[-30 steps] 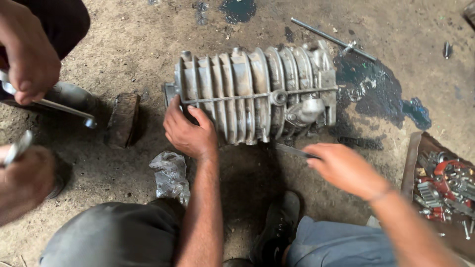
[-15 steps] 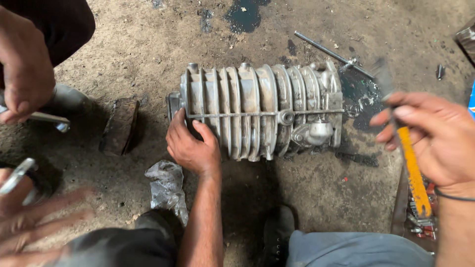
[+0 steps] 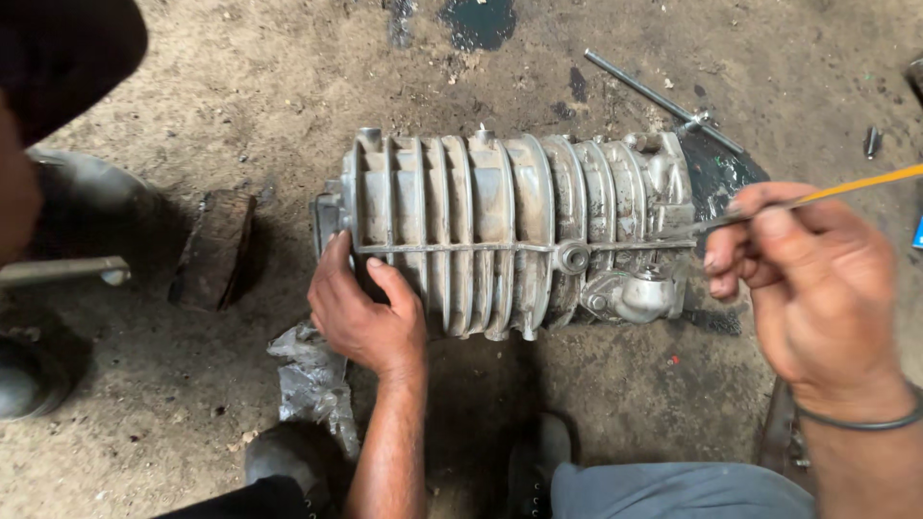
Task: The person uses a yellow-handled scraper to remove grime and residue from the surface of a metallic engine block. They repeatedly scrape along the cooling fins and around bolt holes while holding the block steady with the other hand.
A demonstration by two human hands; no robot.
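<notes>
Since half a second ago the right hand (image 3: 817,288) has swung its yellow-handled screwdriver (image 3: 817,197) from pointing down to lying level, metal tip toward the ribbed grey aluminium engine casing (image 3: 510,235); that casing lies on its side on the dirt floor (image 3: 192,77), unmoved; the right grip is clenched around the screwdriver shaft; the left hand (image 3: 365,317) rests with fingers spread on the casing's near left end, steadying rather than grasping; a long steel rod (image 3: 663,101) lies beyond, a crumpled grey rag (image 3: 312,380) nearer.
</notes>
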